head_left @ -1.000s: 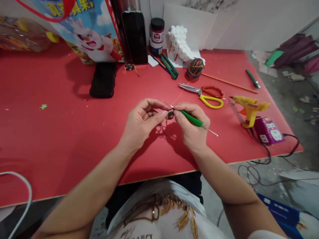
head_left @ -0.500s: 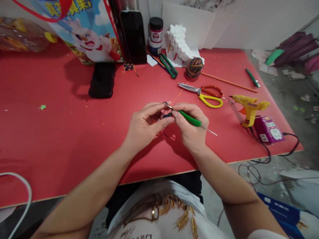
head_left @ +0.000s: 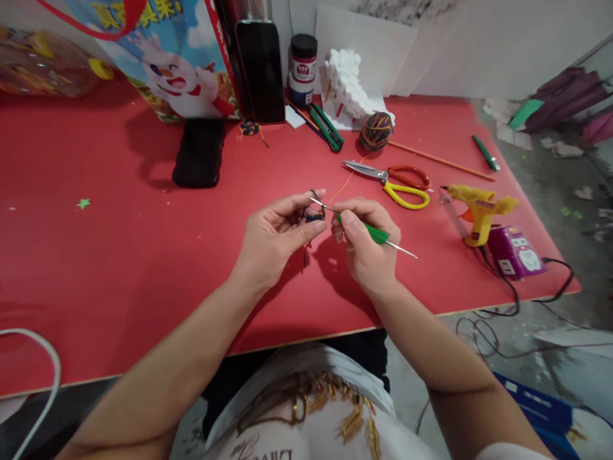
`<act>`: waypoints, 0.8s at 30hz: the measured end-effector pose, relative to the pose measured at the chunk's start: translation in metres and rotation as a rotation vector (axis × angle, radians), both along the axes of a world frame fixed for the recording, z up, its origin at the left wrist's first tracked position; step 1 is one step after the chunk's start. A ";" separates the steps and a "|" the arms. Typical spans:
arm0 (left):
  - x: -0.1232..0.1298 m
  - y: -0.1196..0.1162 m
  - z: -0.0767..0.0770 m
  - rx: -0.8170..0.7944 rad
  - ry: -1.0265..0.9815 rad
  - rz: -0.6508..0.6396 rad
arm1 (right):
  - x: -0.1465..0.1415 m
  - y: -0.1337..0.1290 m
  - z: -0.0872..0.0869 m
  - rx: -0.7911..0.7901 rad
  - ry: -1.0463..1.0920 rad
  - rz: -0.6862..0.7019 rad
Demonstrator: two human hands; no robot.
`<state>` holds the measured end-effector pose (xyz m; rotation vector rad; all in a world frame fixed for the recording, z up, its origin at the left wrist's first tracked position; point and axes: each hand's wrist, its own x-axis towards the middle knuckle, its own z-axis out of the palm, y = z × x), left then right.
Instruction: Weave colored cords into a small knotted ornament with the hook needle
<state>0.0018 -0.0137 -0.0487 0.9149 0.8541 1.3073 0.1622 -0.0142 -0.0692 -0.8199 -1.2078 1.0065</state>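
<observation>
My left hand [head_left: 280, 236] pinches a small dark piece of crochet work [head_left: 315, 218] between thumb and fingers, with a strand of yarn raised over the index finger. A loose tail of yarn hangs below it. My right hand [head_left: 368, 239] is closed around the green handle of a crochet hook [head_left: 377, 234]. The hook's metal tip points left and meets the yarn at my left fingers; its other thin end sticks out to the lower right. From the work, an orange strand runs up to a multicoloured ball of yarn [head_left: 376, 131] farther back.
Scissors [head_left: 385, 182] lie just beyond my right hand. A yellow glue gun [head_left: 480, 207] and a purple box [head_left: 516, 249] with cables are at right. Behind stand a green cutter [head_left: 326, 128], a jar [head_left: 302, 70], an upright phone [head_left: 261, 71] and a bag [head_left: 186, 57]. A black phone-shaped object [head_left: 199, 153] lies left.
My left hand has shifted slightly left, away from my right hand, and the work shows more. My right fingers have loosened from the work; the hook tip stays at the yarn.
</observation>
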 end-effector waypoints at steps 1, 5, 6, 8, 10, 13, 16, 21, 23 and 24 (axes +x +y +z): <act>-0.001 0.000 0.001 -0.002 0.010 0.007 | 0.000 0.000 0.001 0.002 -0.007 -0.002; -0.002 0.001 0.003 0.005 0.043 0.032 | 0.001 -0.001 0.003 0.063 -0.057 -0.025; -0.002 0.001 0.003 0.009 0.045 0.035 | 0.001 -0.001 0.004 0.086 -0.082 -0.038; -0.001 0.002 0.004 0.009 0.045 0.044 | 0.001 -0.002 0.005 0.139 -0.155 -0.073; 0.000 0.002 0.005 0.003 0.051 0.058 | 0.000 -0.004 0.006 0.207 -0.245 -0.114; 0.003 0.001 0.005 -0.010 0.076 0.076 | -0.001 -0.006 0.008 0.340 -0.376 -0.183; 0.004 0.000 0.006 -0.031 0.080 0.074 | -0.003 -0.008 0.009 0.412 -0.484 -0.239; 0.002 0.000 0.011 -0.087 0.050 0.023 | -0.002 -0.008 0.007 0.351 -0.437 -0.205; -0.001 0.001 0.015 -0.082 0.074 0.011 | -0.001 -0.005 0.004 0.220 -0.256 -0.105; -0.004 0.001 0.016 -0.075 0.091 0.000 | -0.001 -0.003 0.003 0.133 -0.145 -0.040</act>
